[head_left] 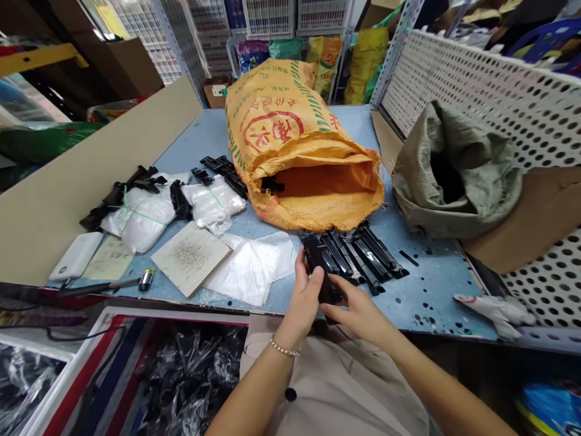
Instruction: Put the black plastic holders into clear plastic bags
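My left hand (305, 298) and my right hand (358, 310) meet near the table's front edge, both closed around a black plastic part (323, 272). Just behind it, a row of several long black plastic parts (363, 254) lies side by side on the blue table (431, 284). An open orange woven sack (295, 145) lies on its side behind them, with one black piece showing at its mouth. To the left of my hands is a flat clear plastic bag (254, 266).
White filled bags (145, 215) and more black parts (113, 197) lie at left, with a grey tile (190, 257), a white power bank (77, 255) and a hammer (136, 281). A green sack (454, 175) and white glove (497, 310) sit right. A bin of black wrapped items (190, 375) stands below.
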Motion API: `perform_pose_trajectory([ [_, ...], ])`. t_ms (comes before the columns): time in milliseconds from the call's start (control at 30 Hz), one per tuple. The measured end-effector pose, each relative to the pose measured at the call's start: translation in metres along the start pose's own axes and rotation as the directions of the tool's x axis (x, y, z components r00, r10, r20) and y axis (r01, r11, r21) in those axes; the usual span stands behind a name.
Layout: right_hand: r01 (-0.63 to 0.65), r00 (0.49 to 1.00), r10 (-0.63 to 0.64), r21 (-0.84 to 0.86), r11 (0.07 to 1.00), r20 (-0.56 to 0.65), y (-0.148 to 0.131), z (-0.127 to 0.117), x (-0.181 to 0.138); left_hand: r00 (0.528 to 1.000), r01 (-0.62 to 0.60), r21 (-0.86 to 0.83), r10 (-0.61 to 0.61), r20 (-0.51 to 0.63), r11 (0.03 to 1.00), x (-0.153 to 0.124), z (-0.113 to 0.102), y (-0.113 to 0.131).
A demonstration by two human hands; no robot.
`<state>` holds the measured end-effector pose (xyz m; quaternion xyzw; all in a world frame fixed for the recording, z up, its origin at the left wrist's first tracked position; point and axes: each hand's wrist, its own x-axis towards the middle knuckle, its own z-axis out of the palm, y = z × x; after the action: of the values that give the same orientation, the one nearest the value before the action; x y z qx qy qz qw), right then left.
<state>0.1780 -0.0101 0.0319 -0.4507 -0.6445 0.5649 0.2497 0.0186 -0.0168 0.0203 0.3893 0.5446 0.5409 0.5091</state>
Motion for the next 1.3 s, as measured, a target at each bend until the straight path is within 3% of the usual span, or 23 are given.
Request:
perform_pose_trajectory([
  [100,-0.111,0.992,0.121,0.216,0.97,-0.031,0.008,0.005,0.0,0.981,-0.139,0.39,0.179,-0.068,0.91,0.028,-0.024,-0.006],
  [167,-0.146,0.987,0.159,0.303,0.942,-0.019,0.01,0.0,0.001,0.964,-0.106,0.699,0.246,-0.103,0.707,0.045,-0.043,-0.011],
  [267,-0.162,0.986,0.163,0.367,0.916,0.028,0.009,-0.003,0.0,0.98,-0.111,0.927,0.194,0.043,0.358,0.048,-0.069,-0.015],
  [333,-0.164,0.986,0.157,0.395,0.904,0.05,0.006,0.0,-0.001,0.979,-0.199,0.935,0.107,0.174,0.294,0.038,-0.088,-0.014],
  [433,-0.179,0.984,0.159,0.462,0.868,0.083,0.005,0.01,0.003,0.958,-0.269,0.852,0.031,0.285,0.449,0.017,-0.109,-0.011],
  [533,-0.233,0.972,0.185,0.537,0.811,0.143,0.004,0.025,0.013,0.982,-0.186,0.788,0.072,0.177,0.588,0.005,-0.105,-0.011],
  [633,-0.273,0.962,0.197,0.589,0.761,0.19,0.002,0.038,0.022,0.991,-0.057,0.887,0.135,-0.007,0.458,0.004,-0.082,-0.015],
  [700,-0.277,0.961,0.207,0.605,0.747,0.184,0.0,0.041,0.024,0.987,-0.036,0.941,0.157,-0.018,0.336,0.006,-0.071,-0.018],
  [733,-0.274,0.962,0.213,0.605,0.747,0.172,-0.001,0.04,0.024,0.988,-0.054,0.945,0.156,0.003,0.323,0.007,-0.069,-0.02],
  [767,-0.269,0.963,0.218,0.603,0.751,0.158,-0.003,0.038,0.023,0.989,-0.083,0.931,0.146,0.032,0.355,0.008,-0.071,-0.02],
  [833,-0.26,0.965,0.22,0.593,0.762,0.141,-0.005,0.033,0.021,0.992,-0.114,0.835,0.111,0.063,0.539,0.01,-0.081,-0.02],
  [900,-0.266,0.964,0.212,0.589,0.763,0.16,-0.005,0.029,0.021,0.998,-0.065,0.637,0.061,0.028,0.768,0.011,-0.093,-0.019],
  [967,-0.287,0.957,0.201,0.596,0.749,0.208,-0.005,0.029,0.023,0.999,0.02,0.42,-0.002,-0.044,0.907,0.012,-0.101,-0.018],
  [1033,-0.315,0.946,0.189,0.62,0.718,0.262,-0.006,0.033,0.028,0.995,0.075,0.277,-0.052,-0.087,0.958,0.012,-0.103,-0.017],
  [1167,-0.36,0.925,0.162,0.659,0.661,0.343,-0.01,0.048,0.041,0.996,0.091,0.166,-0.09,-0.013,0.982,0.011,-0.105,-0.018],
  [1300,-0.314,0.949,0.196,0.677,0.666,0.248,-0.016,0.053,0.047,0.997,0.055,0.04,-0.052,-0.06,0.998,0.01,-0.112,-0.015],
])
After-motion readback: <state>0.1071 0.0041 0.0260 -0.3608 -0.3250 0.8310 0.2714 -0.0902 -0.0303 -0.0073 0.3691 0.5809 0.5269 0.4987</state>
